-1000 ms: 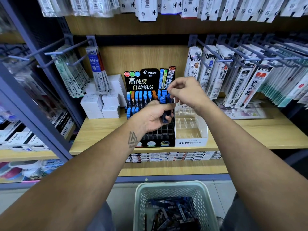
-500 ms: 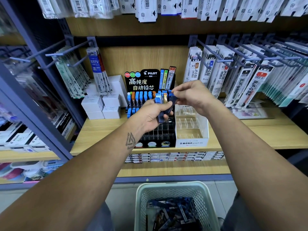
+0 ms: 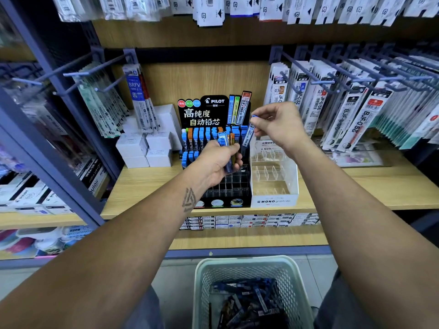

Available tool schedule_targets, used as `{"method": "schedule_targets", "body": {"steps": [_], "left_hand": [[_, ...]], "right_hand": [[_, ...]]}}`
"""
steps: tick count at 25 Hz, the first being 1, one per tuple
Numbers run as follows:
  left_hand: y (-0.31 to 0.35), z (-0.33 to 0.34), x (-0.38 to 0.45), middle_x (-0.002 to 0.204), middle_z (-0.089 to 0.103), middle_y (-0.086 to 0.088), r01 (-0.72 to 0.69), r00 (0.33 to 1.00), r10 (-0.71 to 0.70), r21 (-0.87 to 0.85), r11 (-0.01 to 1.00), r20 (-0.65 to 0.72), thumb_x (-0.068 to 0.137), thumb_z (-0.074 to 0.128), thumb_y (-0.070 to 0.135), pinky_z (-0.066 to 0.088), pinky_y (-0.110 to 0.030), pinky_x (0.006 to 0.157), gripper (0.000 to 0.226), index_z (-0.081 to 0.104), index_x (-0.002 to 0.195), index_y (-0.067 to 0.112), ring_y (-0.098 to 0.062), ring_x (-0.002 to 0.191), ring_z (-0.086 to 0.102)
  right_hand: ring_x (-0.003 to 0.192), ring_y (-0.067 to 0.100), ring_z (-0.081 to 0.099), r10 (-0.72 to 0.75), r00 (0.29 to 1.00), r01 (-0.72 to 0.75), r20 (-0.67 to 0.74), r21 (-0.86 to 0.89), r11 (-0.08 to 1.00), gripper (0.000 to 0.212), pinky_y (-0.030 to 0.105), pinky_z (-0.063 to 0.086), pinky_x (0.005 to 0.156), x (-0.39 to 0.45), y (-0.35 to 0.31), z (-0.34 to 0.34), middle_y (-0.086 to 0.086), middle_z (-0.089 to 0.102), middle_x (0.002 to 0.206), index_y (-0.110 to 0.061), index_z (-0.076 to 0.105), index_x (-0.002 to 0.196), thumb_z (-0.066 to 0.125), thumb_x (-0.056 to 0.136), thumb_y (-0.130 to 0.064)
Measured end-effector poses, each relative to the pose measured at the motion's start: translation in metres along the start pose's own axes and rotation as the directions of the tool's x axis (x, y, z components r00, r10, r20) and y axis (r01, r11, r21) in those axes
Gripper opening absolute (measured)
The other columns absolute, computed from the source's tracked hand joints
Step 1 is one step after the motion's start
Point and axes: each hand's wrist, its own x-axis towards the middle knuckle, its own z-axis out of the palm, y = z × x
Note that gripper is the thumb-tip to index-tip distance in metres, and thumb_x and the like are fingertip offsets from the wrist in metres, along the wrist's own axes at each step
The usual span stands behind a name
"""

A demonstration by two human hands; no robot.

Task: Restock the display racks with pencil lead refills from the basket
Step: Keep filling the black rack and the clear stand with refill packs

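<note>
One blue-capped lead refill (image 3: 250, 134) now hangs clear of the bundle (image 3: 226, 148), pinched at its cap between thumb and forefinger of the right hand (image 3: 278, 125); half a second ago that hand was closed in against the bundle, and a second ago it was picking at the bundle's top. The refill has therefore been separated and lifted, which I judge to be the pick stage complete and the placing stage about to open. The refill hangs near upright, lower end tilted slightly toward 7 o'clock, above the right-hand columns of the black Pilot rack (image 3: 215, 160). The rack's rear rows are filled with blue and orange caps; its front rows look largely empty, so much restocking remains. The left hand (image 3: 217, 162) grips the bundle of remaining refills, fingers wrapped round them, held in front of the rack's middle rows, wrist roughly level and forearm reaching in from 7 o'clock. The right hand sits at 2 o'clock from the left, apart from it, wrist raised, forearm entering from 4 o'clock. A clear Mono tray (image 3: 273, 176) stands just beside the rack at 3 o'clock. The basket (image 3: 202, 281), at 6 o'clock on the floor, holds many more refills.
</note>
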Motion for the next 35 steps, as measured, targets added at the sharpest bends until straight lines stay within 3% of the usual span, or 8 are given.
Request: {"method": "schedule_targets", "body": {"steps": [5,10,16,19,21,27,31,35], "left_hand": [[-0.002,0.000,0.000,0.072,0.060,-0.012,-0.024,1.000,0.024,0.015,1.000,-0.001,0.099,0.060,0.009,0.046,-0.023,0.042,0.023,0.054,0.119,-0.001,-0.020,0.056,0.058],[0.000,-0.003,-0.005,0.072,0.060,-0.015,-0.007,1.000,0.009,-0.042,0.999,0.028,0.098,0.060,0.005,0.050,-0.025,0.043,0.022,0.053,0.118,-0.001,-0.023,0.058,0.059],[0.003,-0.009,-0.013,0.078,0.064,-0.019,-0.002,0.997,0.007,-0.070,0.998,0.080,0.094,0.064,0.001,0.056,-0.027,0.048,0.026,0.056,0.119,-0.003,-0.026,0.063,0.065],[0.006,-0.011,-0.020,0.082,0.066,-0.020,0.022,0.991,-0.014,-0.060,0.998,0.130,0.094,0.065,0.002,0.056,-0.026,0.049,0.007,0.060,0.099,-0.002,-0.026,0.068,0.067],[0.006,-0.012,-0.022,0.083,0.066,-0.019,0.019,0.986,-0.010,-0.054,0.998,0.164,0.095,0.063,0.002,0.055,-0.025,0.050,0.003,0.064,0.092,0.002,-0.025,0.070,0.066],[0.007,-0.016,-0.026,0.083,0.069,-0.018,0.021,0.976,-0.006,-0.069,0.997,0.217,0.097,0.060,0.002,0.058,-0.026,0.055,0.008,0.067,0.100,0.001,-0.025,0.073,0.068],[0.008,-0.020,-0.025,0.078,0.065,-0.014,0.024,0.975,-0.013,-0.046,0.999,0.222,0.094,0.063,0.001,0.054,-0.024,0.050,0.007,0.064,0.101,0.002,-0.021,0.065,0.064],[0.009,-0.024,-0.026,0.074,0.063,-0.011,0.020,0.976,-0.014,-0.027,0.999,0.218,0.094,0.064,0.000,0.055,-0.024,0.050,0.009,0.063,0.102,0.003,-0.020,0.064,0.062]], "right_hand": [[0.062,0.013,0.067,-0.081,0.997,0.079,-0.002,-0.219,0.973,0.015,0.019,0.056,0.061,0.003,0.005,0.010,-0.001,0.066,0.075,-0.011,0.072,0.102,0.070,0.090,-0.002],[0.082,0.018,0.064,-0.235,0.969,0.237,0.078,-0.561,0.793,0.019,0.033,0.056,0.082,-0.004,0.015,0.018,0.000,0.066,0.088,-0.015,0.072,0.107,0.073,0.089,-0.010],[0.094,0.022,0.062,-0.306,0.946,0.287,0.104,-0.706,0.647,0.013,0.037,0.052,0.082,-0.010,0.016,0.021,0.001,0.066,0.104,-0.017,0.072,0.104,0.069,0.092,-0.019],[0.084,0.014,0.064,-0.260,0.966,0.234,0.007,-0.459,0.857,0.015,0.033,0.054,0.080,-0.009,0.004,0.021,-0.004,0.070,0.095,-0.019,0.075,0.102,0.064,0.093,-0.018],[0.073,0.009,0.065,-0.142,0.986,0.161,0.088,-0.264,0.951,0.008,0.031,0.056,0.076,-0.010,-0.002,0.022,-0.004,0.073,0.082,-0.019,0.077,0.093,0.069,0.090,-0.017],[0.058,0.012,0.061,0.039,0.982,-0.028,0.187,-0.058,0.998,0.006,0.026,0.055,0.060,-0.018,-0.007,0.020,0.008,0.066,0.071,0.000,0.072,0.091,0.071,0.087,0.004],[0.062,0.012,0.063,0.096,0.965,-0.107,0.242,0.030,0.994,0.009,0.030,0.057,0.067,-0.020,-0.007,0.020,0.005,0.067,0.074,-0.004,0.072,0.094,0.072,0.087,0.002],[0.062,0.010,0.065,0.103,0.959,-0.100,0.266,-0.023,0.995,0.012,0.024,0.054,0.059,-0.020,-0.008,0.028,0.004,0.069,0.073,-0.006,0.072,0.089,0.080,0.081,-0.004]]}}
